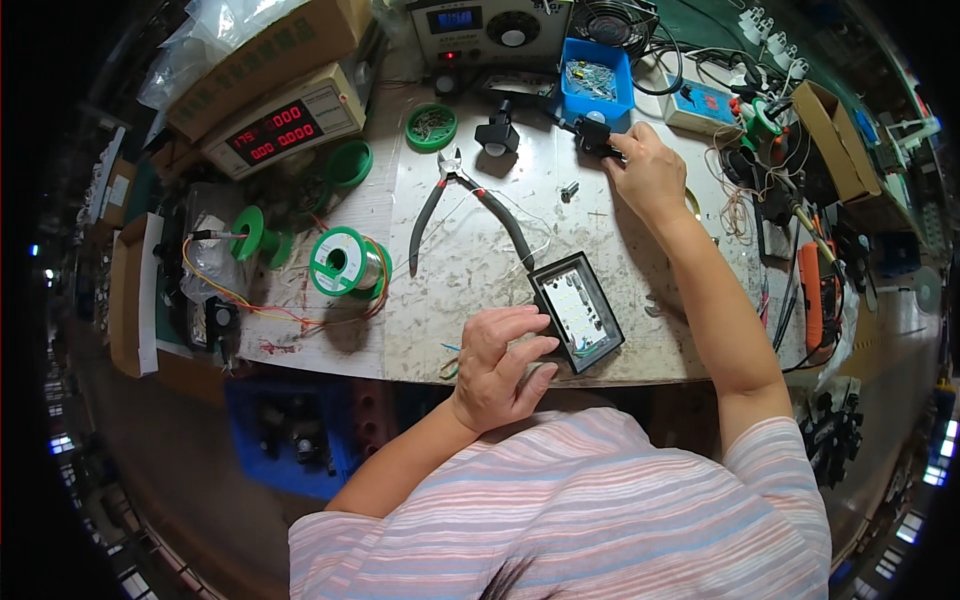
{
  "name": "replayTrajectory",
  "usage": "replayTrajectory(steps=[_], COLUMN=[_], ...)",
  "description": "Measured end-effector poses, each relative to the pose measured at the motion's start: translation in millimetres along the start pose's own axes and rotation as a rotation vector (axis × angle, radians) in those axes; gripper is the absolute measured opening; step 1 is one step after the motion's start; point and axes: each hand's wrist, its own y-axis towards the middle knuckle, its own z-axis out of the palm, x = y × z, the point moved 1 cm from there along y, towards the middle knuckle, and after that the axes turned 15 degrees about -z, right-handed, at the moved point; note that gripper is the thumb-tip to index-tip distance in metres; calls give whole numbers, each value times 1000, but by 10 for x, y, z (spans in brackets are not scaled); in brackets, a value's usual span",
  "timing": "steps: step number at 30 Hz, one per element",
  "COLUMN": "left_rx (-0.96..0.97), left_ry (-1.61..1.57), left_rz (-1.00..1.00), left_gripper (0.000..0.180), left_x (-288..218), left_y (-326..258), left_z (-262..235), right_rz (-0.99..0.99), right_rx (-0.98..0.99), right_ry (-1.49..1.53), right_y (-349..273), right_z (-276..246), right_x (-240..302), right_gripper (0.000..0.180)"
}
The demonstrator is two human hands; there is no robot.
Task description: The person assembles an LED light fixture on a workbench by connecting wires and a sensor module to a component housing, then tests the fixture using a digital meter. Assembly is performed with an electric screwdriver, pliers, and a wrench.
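Observation:
My right hand (648, 170) reaches to the far right of the bench, its fingers closed on a black motion sensor (597, 138) in front of a blue bin. My left hand (505, 362) is by the front edge, fingers curved and apart with nothing in them. Its fingertips are at the left side of a black rectangular floodlight housing (588, 318); whether they touch is unclear. Inside the housing lies a white LED board (575, 308). Another black sensor with a white dome (497, 138) stands farther back. Spread diagonal cutters (452, 178) lie left of the housing.
Solder spools (345, 262) and a green dish of small parts (431, 127) are at left, near a meter with red digits (275, 133). A power supply (490, 35) and the blue bin of metal parts (597, 80) stand behind. An orange multimeter (818, 300) is at right.

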Motion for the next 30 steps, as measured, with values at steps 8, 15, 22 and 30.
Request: replayTrajectory(steps=[8, 15, 22, 30], left_rx=[7, -32, -201, 106], left_ry=[24, 23, -170, -262], left_rz=[-39, -81, -164, -282], left_gripper=[24, 37, 72, 58], left_x=[12, 101, 34, -106], left_y=[-29, -144, -36, -58], left_z=[-1, 13, -6, -210], right_rz=[-52, -190, -592, -634], right_rx=[-71, -253, -217, -261], right_ry=[106, 358, 365, 382], right_y=[-199, -668, -982, -1172], right_z=[-241, -653, -898, -893], right_x=[119, 694, 1134, 1272], right_gripper=[23, 24, 16, 28])
